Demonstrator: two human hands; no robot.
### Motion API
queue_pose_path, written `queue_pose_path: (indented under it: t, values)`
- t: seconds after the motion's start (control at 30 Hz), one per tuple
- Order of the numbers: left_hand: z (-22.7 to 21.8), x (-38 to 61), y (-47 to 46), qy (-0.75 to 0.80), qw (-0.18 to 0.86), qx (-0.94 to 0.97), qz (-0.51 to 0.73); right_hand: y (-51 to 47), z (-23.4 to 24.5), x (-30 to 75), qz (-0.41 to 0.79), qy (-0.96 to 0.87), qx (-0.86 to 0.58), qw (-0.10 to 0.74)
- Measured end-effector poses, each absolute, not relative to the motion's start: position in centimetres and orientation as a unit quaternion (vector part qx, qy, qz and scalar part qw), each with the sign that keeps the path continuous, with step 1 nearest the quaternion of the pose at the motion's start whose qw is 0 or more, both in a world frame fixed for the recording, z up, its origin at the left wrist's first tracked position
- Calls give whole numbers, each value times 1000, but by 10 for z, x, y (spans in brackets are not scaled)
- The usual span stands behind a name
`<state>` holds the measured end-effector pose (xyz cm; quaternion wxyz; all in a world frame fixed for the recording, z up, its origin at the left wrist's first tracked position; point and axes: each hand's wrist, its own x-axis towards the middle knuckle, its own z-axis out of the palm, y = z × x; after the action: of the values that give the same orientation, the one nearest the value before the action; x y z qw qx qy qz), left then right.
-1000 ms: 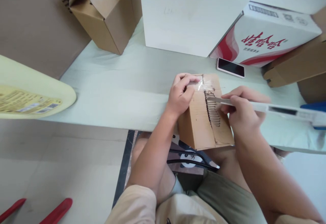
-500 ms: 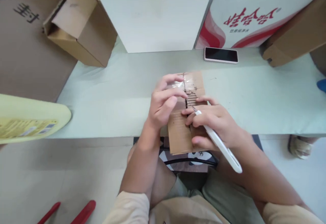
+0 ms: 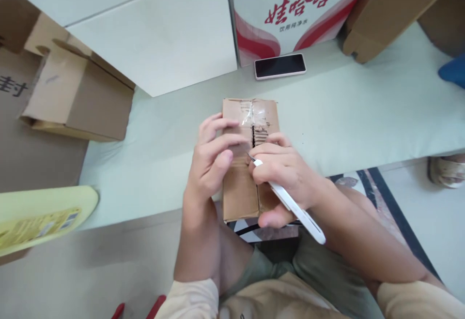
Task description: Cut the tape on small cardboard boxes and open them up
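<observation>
A small brown cardboard box (image 3: 240, 188) lies at the near edge of a pale green table (image 3: 363, 115), with clear tape across its far end and torn corrugation along its middle seam. My left hand (image 3: 212, 161) rests on the box's left half, fingers curled over it and holding it down. My right hand (image 3: 281, 171) grips a white utility knife (image 3: 290, 205) like a pen. The knife's blade tip touches the seam near the middle of the box.
A phone (image 3: 279, 66) lies screen-up behind the box. Behind it stand a large white box (image 3: 152, 38) and a red-and-white printed carton (image 3: 290, 9). An open brown carton (image 3: 78, 96) sits at the left, another brown carton (image 3: 385, 4) at the right. A yellow object (image 3: 39, 217) juts in at lower left.
My right hand turned the knife from flat across the box to upright like a pen, blade tip on the seam. The view swung, so the box now lies straight before me.
</observation>
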<state>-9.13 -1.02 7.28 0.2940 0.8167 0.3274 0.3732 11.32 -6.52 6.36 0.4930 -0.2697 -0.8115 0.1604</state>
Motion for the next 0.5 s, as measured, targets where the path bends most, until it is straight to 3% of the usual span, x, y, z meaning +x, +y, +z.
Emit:
queue_pose_path:
  t: [0.13, 0.37, 0.5]
  values:
    - [76, -86, -12, 333, 278, 842, 321, -65, 60, 118, 152, -802, -261, 516]
    - [72, -83, -9, 344, 262, 839, 331, -72, 64, 123, 151, -793, -286, 517]
    - [76, -80, -15, 367, 273, 827, 328, -75, 63, 125, 108, -748, -290, 586]
